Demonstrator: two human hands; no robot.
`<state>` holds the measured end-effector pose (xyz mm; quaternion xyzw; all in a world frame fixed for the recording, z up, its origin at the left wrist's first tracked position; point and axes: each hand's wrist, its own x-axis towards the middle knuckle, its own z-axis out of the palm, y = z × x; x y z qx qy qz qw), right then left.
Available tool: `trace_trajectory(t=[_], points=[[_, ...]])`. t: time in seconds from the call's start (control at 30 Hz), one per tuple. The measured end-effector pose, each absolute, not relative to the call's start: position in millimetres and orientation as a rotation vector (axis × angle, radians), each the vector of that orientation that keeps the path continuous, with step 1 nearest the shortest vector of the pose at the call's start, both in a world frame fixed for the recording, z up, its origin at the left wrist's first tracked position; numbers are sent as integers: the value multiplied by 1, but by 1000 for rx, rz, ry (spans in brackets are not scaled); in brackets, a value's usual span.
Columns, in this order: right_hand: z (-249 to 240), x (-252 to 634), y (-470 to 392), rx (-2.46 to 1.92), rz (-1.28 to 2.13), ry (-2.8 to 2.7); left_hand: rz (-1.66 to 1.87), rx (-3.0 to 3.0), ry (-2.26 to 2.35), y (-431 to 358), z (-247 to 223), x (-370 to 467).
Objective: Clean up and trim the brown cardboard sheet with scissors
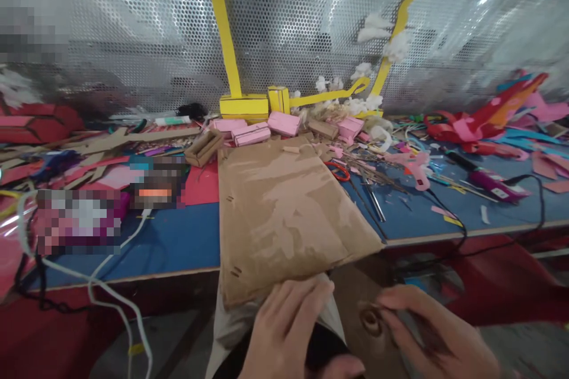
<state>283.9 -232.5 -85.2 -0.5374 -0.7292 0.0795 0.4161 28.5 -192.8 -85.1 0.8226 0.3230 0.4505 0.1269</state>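
A brown cardboard sheet (284,207) with dark slots on its left side lies over the front edge of the blue table, its near end above my lap. My left hand (288,325) is at the sheet's near edge, fingers together and slightly bent; what they hold, if anything, is hidden. Off to the right, below the table edge, my right hand (431,331) pinches a small brown curled piece (371,321) between thumb and finger. The curl is a little blurred and apart from the sheet.
Pink boxes (251,134) and yellow cardboard pieces (243,107) stand behind the sheet. Red-handled scissors (338,172), a pink glue gun (411,167) and a purple tool (498,183) lie right. White cables (120,302) hang at the left. A perforated metal screen (288,29) bounds the back.
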Motion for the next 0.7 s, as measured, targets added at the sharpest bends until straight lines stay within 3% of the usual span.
trace_trajectory(t=[0.17,0.4,0.57,0.7], points=[[-83,239,-201,-1302,536,-1751,1016,1674,980,-197,-83,33],[-76,224,-201,-1256,680,-1688,981,1369,972,-196,-75,34],[-74,224,-198,-1158,1026,-1443,962,1156,809,-196,-79,36],[-89,222,-196,-1265,731,-1425,925,1022,730,-195,-79,39]])
